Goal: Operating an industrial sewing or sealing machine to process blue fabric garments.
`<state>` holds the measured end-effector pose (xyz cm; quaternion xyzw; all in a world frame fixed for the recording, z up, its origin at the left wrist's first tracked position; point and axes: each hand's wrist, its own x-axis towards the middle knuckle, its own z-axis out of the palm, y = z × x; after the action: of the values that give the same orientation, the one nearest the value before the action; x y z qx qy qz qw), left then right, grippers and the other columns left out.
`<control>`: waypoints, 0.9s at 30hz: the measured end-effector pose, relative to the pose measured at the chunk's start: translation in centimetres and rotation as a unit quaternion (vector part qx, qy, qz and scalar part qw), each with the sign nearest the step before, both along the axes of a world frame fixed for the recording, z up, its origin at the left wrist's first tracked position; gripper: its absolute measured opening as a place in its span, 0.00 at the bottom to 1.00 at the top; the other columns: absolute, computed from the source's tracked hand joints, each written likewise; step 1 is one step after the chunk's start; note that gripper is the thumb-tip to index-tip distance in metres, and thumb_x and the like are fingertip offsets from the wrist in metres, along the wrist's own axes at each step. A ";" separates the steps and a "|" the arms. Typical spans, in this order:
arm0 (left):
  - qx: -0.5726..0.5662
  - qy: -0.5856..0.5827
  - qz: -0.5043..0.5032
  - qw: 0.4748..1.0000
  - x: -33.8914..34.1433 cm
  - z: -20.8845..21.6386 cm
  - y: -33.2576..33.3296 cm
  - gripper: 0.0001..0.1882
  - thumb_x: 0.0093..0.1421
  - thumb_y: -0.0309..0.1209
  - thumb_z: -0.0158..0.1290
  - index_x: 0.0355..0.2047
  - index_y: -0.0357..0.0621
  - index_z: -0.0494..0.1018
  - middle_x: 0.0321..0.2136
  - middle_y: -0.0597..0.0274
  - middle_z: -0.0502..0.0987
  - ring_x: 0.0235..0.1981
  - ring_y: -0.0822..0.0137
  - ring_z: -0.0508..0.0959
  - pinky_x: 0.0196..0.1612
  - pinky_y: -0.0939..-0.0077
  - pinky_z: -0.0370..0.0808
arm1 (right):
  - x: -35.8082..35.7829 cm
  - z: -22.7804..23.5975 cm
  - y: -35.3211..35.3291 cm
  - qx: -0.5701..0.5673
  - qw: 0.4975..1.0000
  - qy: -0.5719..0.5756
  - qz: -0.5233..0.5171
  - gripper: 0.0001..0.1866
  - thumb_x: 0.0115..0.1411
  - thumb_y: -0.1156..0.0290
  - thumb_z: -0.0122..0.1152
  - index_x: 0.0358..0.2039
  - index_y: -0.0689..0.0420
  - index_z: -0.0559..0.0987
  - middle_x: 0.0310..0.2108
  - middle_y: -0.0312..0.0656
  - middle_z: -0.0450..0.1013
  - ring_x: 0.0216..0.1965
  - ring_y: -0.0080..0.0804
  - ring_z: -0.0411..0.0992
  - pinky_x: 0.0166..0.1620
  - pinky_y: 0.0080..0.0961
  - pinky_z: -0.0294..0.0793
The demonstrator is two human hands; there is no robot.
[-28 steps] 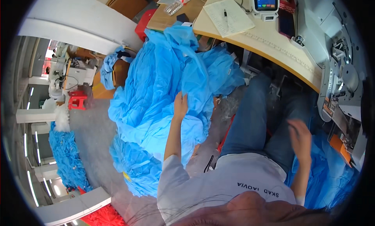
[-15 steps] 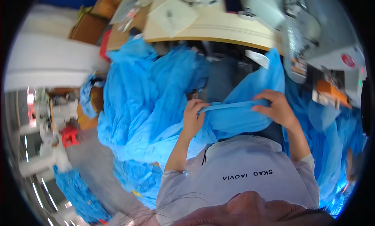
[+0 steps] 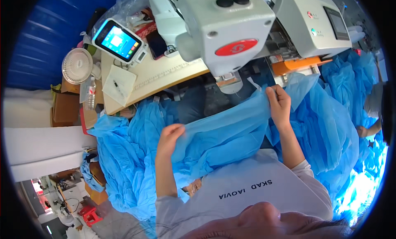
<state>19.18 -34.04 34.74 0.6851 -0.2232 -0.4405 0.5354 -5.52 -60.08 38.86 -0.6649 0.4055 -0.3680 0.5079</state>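
A length of thin light-blue fabric (image 3: pixel 227 127) is stretched across my lap, its upper edge running taut between my two hands. My left hand (image 3: pixel 168 140) pinches the edge at its left end. At the other end, higher up, my right hand (image 3: pixel 279 103) grips it between thumb and fingers. A small white tag (image 3: pixel 254 84) sticks up from the fabric beside my right hand. Just beyond it is the grey-white sewing machine (image 3: pixel 231 36), with its needle area close to the cloth. More blue fabric (image 3: pixel 123 156) lies heaped left of my lap.
Another blue heap (image 3: pixel 326 123) hangs at the right, with a co-worker's hand (image 3: pixel 363 131) beside it. On the table (image 3: pixel 165 76) are a control screen (image 3: pixel 117 41), a paper with a pen (image 3: pixel 119 85) and a phone (image 3: pixel 156 45). A small fan (image 3: pixel 77 65) and plastic bottle (image 3: pixel 91 94) stand left.
The view has swung toward the right and up, bringing the sewing machine fully in. My hands have spread farther apart, drawing the fabric's edge out longer between them.
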 end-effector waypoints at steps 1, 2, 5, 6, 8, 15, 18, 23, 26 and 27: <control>0.002 0.117 0.119 0.986 0.2 0.3 0.9 0.07 0.59 0.27 0.51 0.36 0.38 0.76 0.29 0.66 0.76 0.28 0.75 0.73 0.31 0.82 0.69 | 0.8 0.4 -0.3 -0.034 0.998 0.042 0.013 0.11 0.63 0.68 0.54 0.25 0.59 0.73 0.18 0.31 0.63 0.22 0.15 0.58 0.26 0.15 0.58; -0.041 0.109 0.110 0.987 0.4 0.5 1.7 0.07 0.59 0.27 0.51 0.36 0.38 0.76 0.29 0.66 0.76 0.28 0.75 0.73 0.31 0.82 0.69 | 1.7 0.7 -0.6 -0.076 0.994 0.081 0.023 0.10 0.62 0.69 0.55 0.26 0.61 0.74 0.17 0.33 0.63 0.21 0.15 0.59 0.25 0.16 0.59; -0.081 0.045 0.226 0.970 1.1 0.6 2.5 0.08 0.60 0.27 0.51 0.38 0.39 0.75 0.30 0.66 0.75 0.28 0.75 0.73 0.32 0.82 0.69 | 4.1 1.6 -1.1 -0.131 0.986 0.093 0.046 0.08 0.61 0.69 0.56 0.29 0.62 0.76 0.16 0.38 0.65 0.20 0.18 0.61 0.24 0.19 0.63; -0.071 0.052 0.204 0.975 1.5 0.5 2.3 0.08 0.60 0.27 0.50 0.38 0.38 0.74 0.31 0.66 0.75 0.29 0.75 0.73 0.33 0.83 0.69 | 4.9 1.9 -1.2 -0.158 0.982 0.084 0.060 0.08 0.61 0.69 0.56 0.29 0.62 0.76 0.16 0.39 0.65 0.20 0.19 0.61 0.24 0.19 0.63; -0.067 0.051 0.177 0.981 2.9 0.5 1.5 0.08 0.60 0.27 0.50 0.38 0.38 0.74 0.31 0.66 0.75 0.29 0.75 0.73 0.33 0.83 0.69 | 6.2 2.0 -1.4 -0.171 0.979 0.098 0.046 0.08 0.60 0.70 0.56 0.30 0.62 0.76 0.17 0.43 0.68 0.18 0.28 0.65 0.25 0.22 0.65; -0.039 0.147 0.096 0.984 9.3 0.6 -0.4 0.10 0.55 0.28 0.55 0.38 0.42 0.73 0.31 0.68 0.74 0.34 0.75 0.72 0.37 0.82 0.68 | 8.9 0.6 -2.5 -0.288 0.951 0.104 0.043 0.05 0.57 0.72 0.55 0.28 0.61 0.73 0.21 0.51 0.71 0.24 0.52 0.71 0.27 0.40 0.70; -0.041 -0.055 0.095 0.993 9.2 -0.9 1.2 0.08 0.54 0.28 0.56 0.35 0.42 0.73 0.28 0.71 0.73 0.29 0.78 0.70 0.33 0.84 0.67 | 8.4 0.2 -2.0 -0.268 0.958 0.101 -0.006 0.05 0.58 0.73 0.55 0.29 0.61 0.73 0.20 0.51 0.71 0.23 0.51 0.71 0.26 0.38 0.70; 0.143 -0.323 0.068 0.933 6.1 -4.3 7.5 0.07 0.53 0.29 0.59 0.30 0.41 0.74 0.20 0.74 0.69 0.23 0.82 0.64 0.27 0.85 0.61 | 7.6 0.9 -1.9 -0.064 0.992 0.105 0.032 0.07 0.58 0.72 0.56 0.27 0.62 0.73 0.19 0.52 0.70 0.21 0.51 0.70 0.23 0.30 0.67; 0.129 -0.078 0.052 0.987 5.5 -3.9 12.5 0.09 0.52 0.32 0.61 0.29 0.40 0.75 0.17 0.71 0.70 0.20 0.78 0.66 0.23 0.79 0.61 | 7.4 1.4 -3.7 -0.218 0.972 0.078 0.046 0.08 0.58 0.71 0.57 0.26 0.62 0.73 0.19 0.53 0.70 0.20 0.51 0.70 0.23 0.30 0.67; 0.079 0.028 0.071 0.994 5.4 -3.5 14.0 0.09 0.52 0.32 0.61 0.27 0.40 0.74 0.16 0.70 0.69 0.20 0.78 0.65 0.22 0.79 0.61 | 7.2 1.4 -4.1 -0.239 0.966 0.087 0.036 0.09 0.59 0.70 0.56 0.27 0.63 0.73 0.19 0.54 0.70 0.21 0.51 0.70 0.22 0.31 0.67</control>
<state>24.63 -20.00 31.20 0.7268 -0.1234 -0.4370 0.5153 1.73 -64.17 40.24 -0.8106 0.3244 -0.3762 0.3100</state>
